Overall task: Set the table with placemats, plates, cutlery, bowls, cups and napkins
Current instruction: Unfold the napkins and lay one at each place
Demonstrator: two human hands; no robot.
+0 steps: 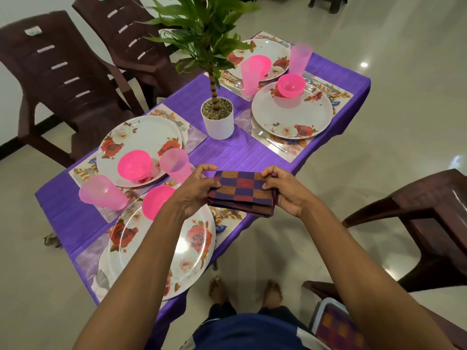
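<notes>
Both my hands hold a folded checked napkin in purple, red and orange just above the table's near edge. My left hand pinches its left side and my right hand pinches its right side. Under my left arm lies a floral plate with a pink bowl on it. Three more floral plates with pink bowls sit on placemats over the purple tablecloth. Pink cups stand beside the plates, and forks lie by them.
A potted plant stands at the table's centre. Dark brown plastic chairs stand at the far left and at the right. A white basket with more checked cloth sits at the lower right, by my right arm.
</notes>
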